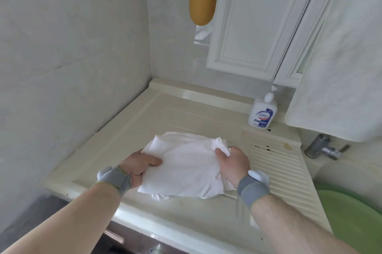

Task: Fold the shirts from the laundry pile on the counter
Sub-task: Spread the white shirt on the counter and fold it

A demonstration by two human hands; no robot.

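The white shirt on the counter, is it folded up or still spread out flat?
Partly folded. The white shirt is a compact layered bundle on the counter, gripped by the left hand and right hand.

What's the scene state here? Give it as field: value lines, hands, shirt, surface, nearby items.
left hand: grips the shirt's left edge, thumb on top
right hand: fingers bunch the shirt's right edge
shirt: white, partly folded, lying on the counter
counter: cream, ribbed washboard section at right
soap bottle: upright at the back, apart from the shirt
faucet: metal, far right
basin: green, lower right
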